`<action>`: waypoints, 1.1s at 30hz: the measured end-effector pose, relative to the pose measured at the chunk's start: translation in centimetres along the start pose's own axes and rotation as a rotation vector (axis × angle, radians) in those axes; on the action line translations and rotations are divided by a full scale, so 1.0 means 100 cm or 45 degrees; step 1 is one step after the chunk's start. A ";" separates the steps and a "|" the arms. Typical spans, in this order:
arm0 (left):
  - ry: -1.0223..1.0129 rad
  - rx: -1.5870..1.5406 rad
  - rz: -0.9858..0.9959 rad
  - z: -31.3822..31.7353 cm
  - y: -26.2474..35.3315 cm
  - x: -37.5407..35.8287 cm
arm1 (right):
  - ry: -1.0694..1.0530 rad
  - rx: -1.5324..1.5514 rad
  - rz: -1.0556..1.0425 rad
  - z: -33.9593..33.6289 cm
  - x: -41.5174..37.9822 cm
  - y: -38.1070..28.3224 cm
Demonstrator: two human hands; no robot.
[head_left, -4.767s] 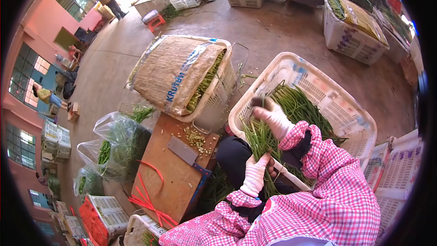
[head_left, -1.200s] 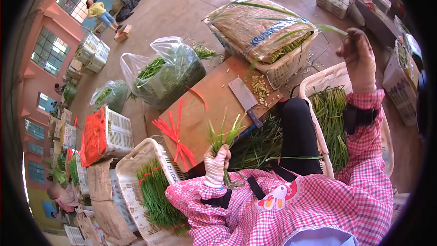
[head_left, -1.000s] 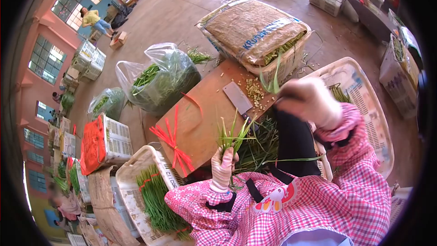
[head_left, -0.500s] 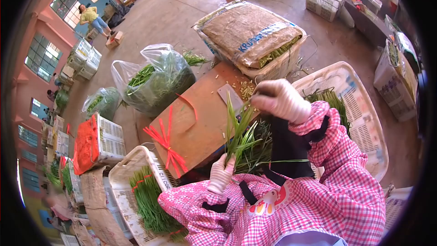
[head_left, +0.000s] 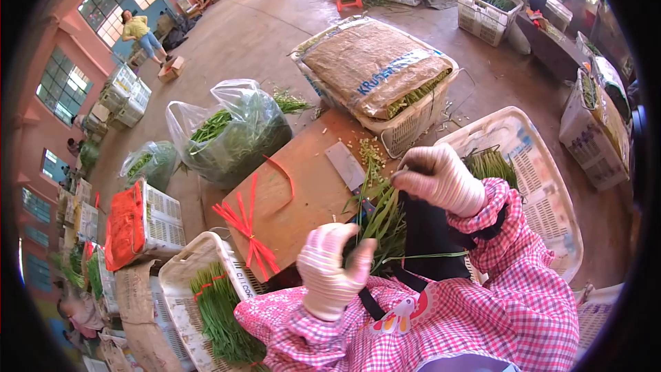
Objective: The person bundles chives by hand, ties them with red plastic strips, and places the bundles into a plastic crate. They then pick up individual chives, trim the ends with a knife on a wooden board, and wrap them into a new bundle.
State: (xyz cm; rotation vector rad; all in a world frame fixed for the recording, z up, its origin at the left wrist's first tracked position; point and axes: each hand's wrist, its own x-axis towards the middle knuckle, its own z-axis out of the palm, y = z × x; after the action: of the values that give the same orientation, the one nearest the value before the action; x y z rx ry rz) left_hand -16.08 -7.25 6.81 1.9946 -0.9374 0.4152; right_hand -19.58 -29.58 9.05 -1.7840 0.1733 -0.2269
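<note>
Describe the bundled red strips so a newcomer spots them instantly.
Find the brown wooden board beside the big clear bag of greens. The red strips lie at its near-left end. They're gathered at one point and splay both ways, unlike the lone curved red strip nearby.

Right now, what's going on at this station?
One person has both hands at some loose greens. The left hand is open beside them; the right hand is curled above, its grip unclear. A knife and red ties lie on the board. Tied bunches fill part of the left crate; stalks sit in the right crate.
</note>
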 end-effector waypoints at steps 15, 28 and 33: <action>-0.397 -1.238 -1.133 0.002 -0.017 -0.029 | -0.504 0.172 -0.179 0.030 0.010 0.039; 0.020 -0.719 -1.208 -0.047 -0.077 -0.051 | -0.993 -0.438 -0.328 -0.007 0.015 0.029; 0.130 -0.897 -0.949 -0.028 -0.071 -0.052 | -0.872 -0.544 -0.406 0.023 0.002 0.016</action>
State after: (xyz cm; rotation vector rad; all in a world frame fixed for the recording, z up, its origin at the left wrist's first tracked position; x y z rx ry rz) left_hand -14.08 -0.15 1.28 1.4925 -0.1700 -0.2148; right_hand -18.84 -27.79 6.96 -2.2055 -0.5947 0.2206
